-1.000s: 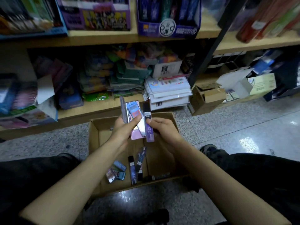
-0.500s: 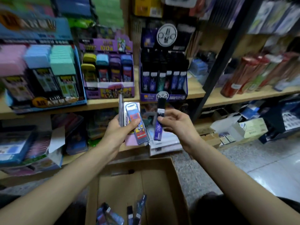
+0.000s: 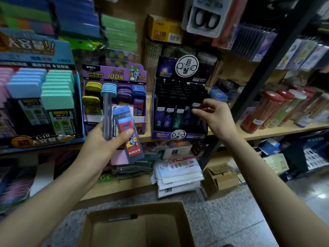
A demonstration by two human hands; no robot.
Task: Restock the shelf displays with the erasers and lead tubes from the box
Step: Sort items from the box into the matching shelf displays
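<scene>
The right hand [image 3: 218, 120] reaches to the front right corner of a dark purple cardboard display carton [image 3: 179, 135] and pinches a slim dark lead tube with a white label band [image 3: 195, 106] between thumb and curled fingertips. The tube stands upright at the end of the carton's front row, just beside other dark tubes of the same kind. Black-capped tubes fill the rows behind it, rising in steps.

The left hand [image 3: 105, 141] is held up in front of the shelf, left of that carton. It grips a small bundle, with the thumb pressed on the front piece. That piece is a flat clear plastic lead case with a blue cap and a red and blue label [image 3: 134, 148]. A flat pink case [image 3: 119, 158] lies behind it, and a thin grey translucent tube [image 3: 107, 111] stands at the left of the bundle.

On the pale wooden shelf [image 3: 267, 132], behind the bundle, sits a purple display carton with a printed header [image 3: 114, 73]. It holds flat cases with yellow, light blue, purple and blue caps. Further left, a large blue display carton [image 3: 35, 50] holds stepped rows of pink, blue and mint blocks.

Low in the view stands an open brown cardboard box [image 3: 160, 213]. One dark tube [image 3: 122, 218] lies against its back wall.
</scene>
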